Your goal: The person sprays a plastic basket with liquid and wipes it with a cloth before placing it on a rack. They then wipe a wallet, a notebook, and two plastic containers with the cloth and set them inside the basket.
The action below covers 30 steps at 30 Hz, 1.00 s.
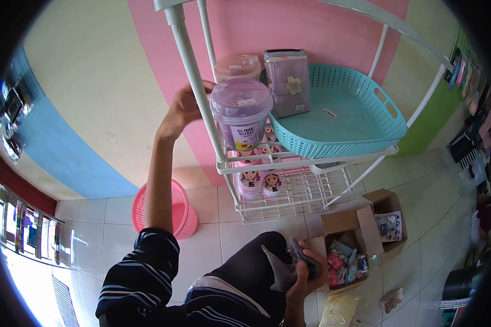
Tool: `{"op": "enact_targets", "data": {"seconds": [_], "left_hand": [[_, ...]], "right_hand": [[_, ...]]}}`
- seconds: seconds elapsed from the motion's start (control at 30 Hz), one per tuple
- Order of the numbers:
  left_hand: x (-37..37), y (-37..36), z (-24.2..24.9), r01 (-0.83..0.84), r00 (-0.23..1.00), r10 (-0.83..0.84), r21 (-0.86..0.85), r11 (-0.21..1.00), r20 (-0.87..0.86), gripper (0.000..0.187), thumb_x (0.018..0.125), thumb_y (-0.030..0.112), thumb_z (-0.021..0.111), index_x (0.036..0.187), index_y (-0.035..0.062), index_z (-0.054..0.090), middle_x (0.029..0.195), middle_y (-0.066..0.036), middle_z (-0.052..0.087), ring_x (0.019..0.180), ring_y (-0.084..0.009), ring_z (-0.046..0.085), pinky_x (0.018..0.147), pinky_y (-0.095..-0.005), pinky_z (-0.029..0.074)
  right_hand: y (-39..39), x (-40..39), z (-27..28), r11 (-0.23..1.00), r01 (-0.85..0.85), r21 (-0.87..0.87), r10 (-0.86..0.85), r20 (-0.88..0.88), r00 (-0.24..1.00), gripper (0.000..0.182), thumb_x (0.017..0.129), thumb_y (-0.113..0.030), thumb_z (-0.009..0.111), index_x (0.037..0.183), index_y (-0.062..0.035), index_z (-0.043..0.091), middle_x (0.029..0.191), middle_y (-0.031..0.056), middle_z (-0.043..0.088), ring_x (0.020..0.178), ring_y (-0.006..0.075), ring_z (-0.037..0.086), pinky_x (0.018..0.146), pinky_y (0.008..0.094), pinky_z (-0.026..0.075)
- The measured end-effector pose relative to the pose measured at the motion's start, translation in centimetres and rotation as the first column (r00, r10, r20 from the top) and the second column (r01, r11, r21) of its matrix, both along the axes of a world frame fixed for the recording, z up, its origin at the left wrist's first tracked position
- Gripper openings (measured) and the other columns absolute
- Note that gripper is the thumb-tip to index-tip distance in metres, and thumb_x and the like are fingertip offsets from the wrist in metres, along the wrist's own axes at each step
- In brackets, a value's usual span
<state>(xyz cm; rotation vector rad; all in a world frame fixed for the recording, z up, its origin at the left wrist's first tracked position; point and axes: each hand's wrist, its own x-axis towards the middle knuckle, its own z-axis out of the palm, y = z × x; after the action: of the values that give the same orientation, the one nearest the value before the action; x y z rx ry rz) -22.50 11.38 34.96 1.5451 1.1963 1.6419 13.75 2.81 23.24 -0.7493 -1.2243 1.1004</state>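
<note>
My left hand (185, 106) reaches up to the left post of the white rack, partly hidden behind it. Its fingers stretch past the post, close to the lid of a purple slime tub (241, 111), and hold nothing that shows. Behind that tub stands a second tub with an orange-tinted lid (238, 67). Low by my knee, my right hand (309, 272) is closed around a bunched grey cloth (281, 270), part of which hangs loose to the left. Beside the tubs, a lilac notebook with a flower clasp (289, 86) stands upright in a turquoise basket (338, 147).
The white rack (292, 206) holds several doll-print cups (249, 182) on lower levels. A pink basket (186, 215) stands on the floor at left. To the right are an open carton of small packets (341, 229), another carton (387, 201) and a yellowish plastic bag (338, 310).
</note>
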Motion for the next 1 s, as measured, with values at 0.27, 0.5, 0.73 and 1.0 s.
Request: {"op": "enact_targets", "data": {"seconds": [0.27,0.5,0.73,1.0], "left_hand": [[2.0,3.5,0.0,-0.363,0.708,0.576,0.490,0.793,-0.408,0.052,0.070,0.006,0.062,0.119,0.0066,0.047,0.106,-0.011,0.052,0.088,-0.0200,0.055,0.069,-0.0321,0.048],[4.0,4.6,-0.5,-0.626,0.350,0.830,0.551,0.552,-0.434,0.052,0.065,0.001,0.062,0.115,0.0102,0.051,0.089,-0.007,0.052,0.078,-0.0171,0.055,0.066,-0.0272,0.048],[3.6,4.3,-0.9,-0.586,0.360,0.848,0.613,0.529,-0.388,0.047,0.065,0.001,0.062,0.111,0.0067,0.053,0.088,-0.007,0.052,0.074,-0.0160,0.056,0.061,-0.0282,0.048],[0.4,1.9,-6.3,-0.548,0.617,0.719,0.480,0.685,-0.321,0.038,0.073,0.017,0.060,0.106,-0.0010,0.053,0.085,-0.010,0.053,0.071,-0.0198,0.055,0.057,-0.0290,0.048]], "right_hand": [[0.0,-0.2,-0.3,0.999,0.001,-0.038,-0.002,-0.014,1.000,0.022,0.074,-0.009,0.055,0.093,0.0019,0.054,0.096,0.0200,0.060,0.084,0.0205,0.056,0.078,0.0300,0.044],[0.0,0.0,-0.2,0.999,0.002,-0.045,-0.002,-0.013,1.000,0.022,0.074,-0.008,0.055,0.093,0.0018,0.055,0.096,0.0191,0.060,0.084,0.0193,0.056,0.078,0.0288,0.044],[0.2,0.3,-0.1,0.999,0.016,-0.042,-0.015,0.012,1.000,0.020,0.074,-0.007,0.055,0.092,0.0024,0.055,0.096,0.0186,0.060,0.085,0.0193,0.056,0.078,0.0284,0.044],[0.9,1.2,-1.8,0.986,-0.024,-0.167,0.027,0.010,1.000,0.018,0.073,-0.001,0.057,0.092,0.0015,0.058,0.090,0.0125,0.063,0.082,0.0153,0.059,0.075,0.0246,0.045]]}}
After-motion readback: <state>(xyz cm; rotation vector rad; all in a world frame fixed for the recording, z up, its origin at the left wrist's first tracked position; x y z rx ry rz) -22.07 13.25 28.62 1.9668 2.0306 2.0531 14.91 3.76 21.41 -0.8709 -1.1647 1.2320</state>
